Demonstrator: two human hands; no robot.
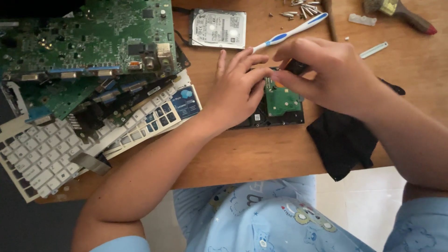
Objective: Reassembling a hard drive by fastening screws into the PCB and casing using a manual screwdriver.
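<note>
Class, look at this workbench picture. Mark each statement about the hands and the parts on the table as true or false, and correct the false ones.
1. Both hands are on a hard drive with a green circuit board. True: the left hand and right hand meet over the hard drive.
2. The toothbrush is red and black. False: the toothbrush is white and blue.
3. A black cloth lies to the right of the drive. True: the black cloth hangs over the table edge.
4. The white keyboard sits on top of the circuit boards. False: the green circuit boards are piled on the keyboard.
5. Loose screws lie near the top edge. True: the screws are there.
</note>
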